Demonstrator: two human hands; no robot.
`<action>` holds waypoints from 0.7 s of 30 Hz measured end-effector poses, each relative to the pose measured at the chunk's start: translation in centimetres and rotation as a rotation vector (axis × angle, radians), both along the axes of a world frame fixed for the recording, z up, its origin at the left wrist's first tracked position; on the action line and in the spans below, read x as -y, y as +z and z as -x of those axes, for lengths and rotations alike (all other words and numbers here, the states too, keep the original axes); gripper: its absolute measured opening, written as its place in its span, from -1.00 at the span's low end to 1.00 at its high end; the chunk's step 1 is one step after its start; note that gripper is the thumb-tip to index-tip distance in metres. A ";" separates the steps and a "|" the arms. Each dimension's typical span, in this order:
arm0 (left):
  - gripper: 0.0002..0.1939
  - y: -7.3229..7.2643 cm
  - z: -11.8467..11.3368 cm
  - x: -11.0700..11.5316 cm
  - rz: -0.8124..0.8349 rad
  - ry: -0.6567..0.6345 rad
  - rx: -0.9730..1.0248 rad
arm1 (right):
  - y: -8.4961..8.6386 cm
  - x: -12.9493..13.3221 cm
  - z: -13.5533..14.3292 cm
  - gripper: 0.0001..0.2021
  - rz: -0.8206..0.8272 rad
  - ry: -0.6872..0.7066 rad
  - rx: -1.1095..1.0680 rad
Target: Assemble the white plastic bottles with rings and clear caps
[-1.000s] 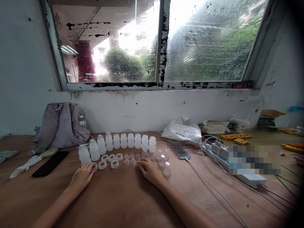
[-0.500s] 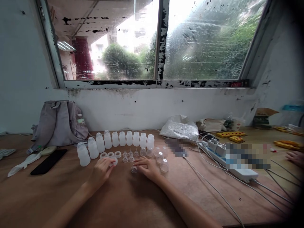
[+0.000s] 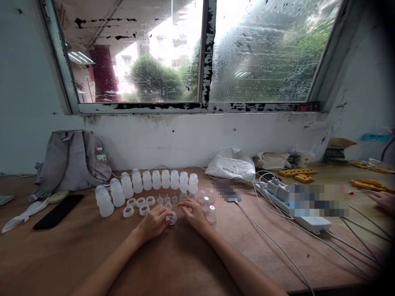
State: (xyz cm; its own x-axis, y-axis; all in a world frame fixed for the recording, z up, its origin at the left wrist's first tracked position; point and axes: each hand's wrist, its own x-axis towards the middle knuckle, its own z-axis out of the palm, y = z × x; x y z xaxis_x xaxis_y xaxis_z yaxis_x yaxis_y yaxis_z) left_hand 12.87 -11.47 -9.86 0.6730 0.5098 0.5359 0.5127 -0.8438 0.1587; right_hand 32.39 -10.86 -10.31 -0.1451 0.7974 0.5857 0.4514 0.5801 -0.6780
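Note:
Between my two hands, my left hand (image 3: 156,221) has its fingers closed on a clear ring-like piece (image 3: 172,218), low over the table. My right hand (image 3: 193,210) rests to the right with its fingers apart, beside the clear nipples (image 3: 167,200). White rings (image 3: 140,202) lie in a loose group left of the nipples. A curved row of frosted bottles (image 3: 136,181) stands behind; the leftmost ones have clear tops. Clear domed caps (image 3: 211,214) sit to the right of my right hand.
A black phone (image 3: 58,211) and a grey backpack (image 3: 74,158) are on the left. At right lie a white power strip (image 3: 313,223), cables and a silver bag (image 3: 231,165). Another person's hand (image 3: 382,201) shows at the far right edge.
My left hand has moved right, from the white rings to the clear piece near my right hand. Two white rings now show in front of the others. The view has shifted slightly.

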 end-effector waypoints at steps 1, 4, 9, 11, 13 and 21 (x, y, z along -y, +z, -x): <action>-0.79 0.0 0.0 0.0 0.034 0.030 0.042 | -0.1 0.0 0.1 -0.78 0.005 0.002 0.008; -0.78 0.2 -0.5 -0.3 0.166 0.102 0.125 | -0.3 0.0 0.1 -0.74 0.025 0.009 0.053; -0.80 -0.2 -2.0 -1.9 0.455 0.162 0.398 | -0.4 0.3 0.4 -0.53 0.042 0.083 0.149; -0.77 -0.8 -2.6 -2.3 0.594 0.171 0.597 | -0.4 0.6 0.7 -0.52 0.025 0.108 0.150; -0.74 -1.5 -3.0 -2.4 0.756 0.120 0.712 | -0.4 0.8 1.1 -0.66 0.020 0.086 0.141; -0.66 -2.1 -3.2 -1.1 0.894 0.115 0.859 | -1.4 0.3 1.7 -0.97 0.040 -0.090 0.101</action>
